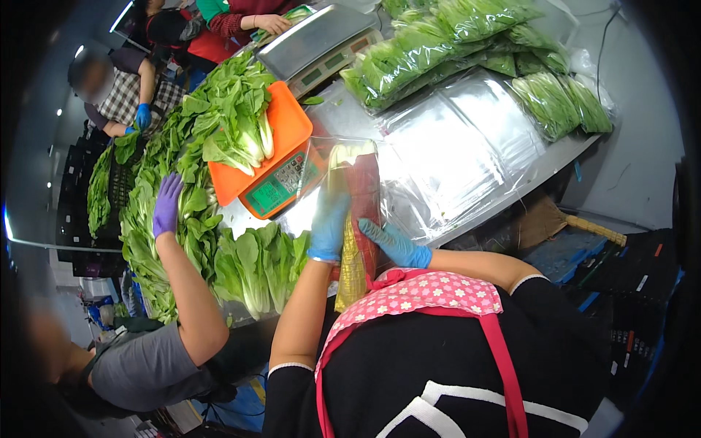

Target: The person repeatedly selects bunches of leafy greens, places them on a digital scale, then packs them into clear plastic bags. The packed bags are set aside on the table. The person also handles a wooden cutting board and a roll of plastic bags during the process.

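My left hand (329, 222), in a blue glove and blurred, lies along the left side of a clear plastic bag (353, 159) with pale leafy-green stems at its far end. Against its right side rests my right hand (395, 245), blue-gloved, fingers stretched along it. A dark red and yellow woven piece (364, 208) shows between the hands; whether it is inside or under the bag is unclear. Just beyond my left hand stands an orange scale (296, 115) with leafy greens (257, 137) on its tray. A row of greens (257, 263) lies left of my left hand.
Flat clear bags (465, 148) cover the metal table's right part. Filled bags of greens (416, 60) are stacked behind, beside a metal-topped scale (317, 41). Loose greens (164, 219) heap at the left. A co-worker's purple-gloved hand (167, 205) is over them; other people stand across the table.
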The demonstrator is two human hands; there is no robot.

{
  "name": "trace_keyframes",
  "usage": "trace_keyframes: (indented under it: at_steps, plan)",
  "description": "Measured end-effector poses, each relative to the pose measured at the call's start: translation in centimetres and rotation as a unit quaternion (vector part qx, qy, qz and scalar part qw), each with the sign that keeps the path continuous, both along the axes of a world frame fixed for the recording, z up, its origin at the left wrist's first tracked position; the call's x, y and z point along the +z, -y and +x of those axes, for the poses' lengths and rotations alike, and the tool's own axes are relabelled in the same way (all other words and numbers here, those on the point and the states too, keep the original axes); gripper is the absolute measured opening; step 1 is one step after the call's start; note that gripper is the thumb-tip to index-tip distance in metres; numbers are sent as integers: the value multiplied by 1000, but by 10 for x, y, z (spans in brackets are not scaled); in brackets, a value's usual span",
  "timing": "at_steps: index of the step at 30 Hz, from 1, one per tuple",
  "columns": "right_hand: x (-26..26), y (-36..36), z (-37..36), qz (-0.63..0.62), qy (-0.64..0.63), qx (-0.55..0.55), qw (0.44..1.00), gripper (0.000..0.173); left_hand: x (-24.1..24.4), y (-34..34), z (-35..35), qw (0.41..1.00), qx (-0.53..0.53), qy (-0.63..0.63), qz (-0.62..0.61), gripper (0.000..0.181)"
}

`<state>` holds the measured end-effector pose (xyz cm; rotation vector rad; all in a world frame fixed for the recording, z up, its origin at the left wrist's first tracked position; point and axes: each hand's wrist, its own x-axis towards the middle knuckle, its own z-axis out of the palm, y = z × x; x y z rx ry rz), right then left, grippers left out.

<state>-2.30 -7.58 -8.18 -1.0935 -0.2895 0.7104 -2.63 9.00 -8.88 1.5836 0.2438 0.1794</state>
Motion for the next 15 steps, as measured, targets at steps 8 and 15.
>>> trace_keyframes:
  at_steps: [8,15]
  plan:
    - [-36,8,-29,-35,304,208,929,43,-8,17,-6,816,-42,-104,568,73]
    - [-15,-35,55,-371,639,-64,671,21,-34,12,-8,824,-47,-106,554,29]
